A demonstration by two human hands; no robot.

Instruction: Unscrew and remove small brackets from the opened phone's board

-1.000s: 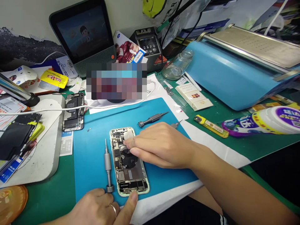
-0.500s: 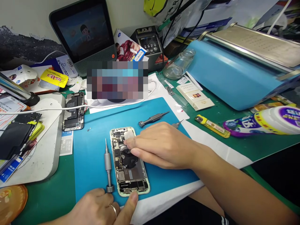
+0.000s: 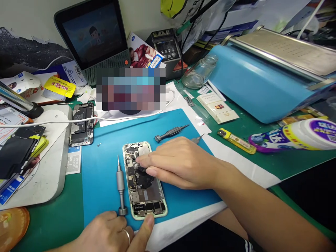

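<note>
An opened phone (image 3: 144, 196) with its back off lies on a blue mat (image 3: 105, 150), its boards and a black round coil showing. My right hand (image 3: 178, 162) rests across the phone's upper half, fingers pressed together with the tips on the inner parts near the top; anything pinched is hidden. My left hand (image 3: 112, 234) sits at the mat's front edge, thumb pressing the phone's bottom corner, fingers curled, a ring on one finger. A grey screwdriver (image 3: 120, 185) lies just left of the phone, its cap by my left hand.
A second dark screwdriver (image 3: 170, 132) and tweezers tip (image 3: 198, 139) lie behind my right hand. Another opened phone (image 3: 81, 124) lies at left by a white pad (image 3: 49, 175). A tablet (image 3: 94, 35), glass jar (image 3: 199, 71), yellow lighter (image 3: 236, 140), glue bottle (image 3: 296, 134) and blue machine (image 3: 262, 77) surround the mat.
My right fingertips have crept slightly left over the phone's upper parts. The left hand and phone stay put; the view has shifted a little.
</note>
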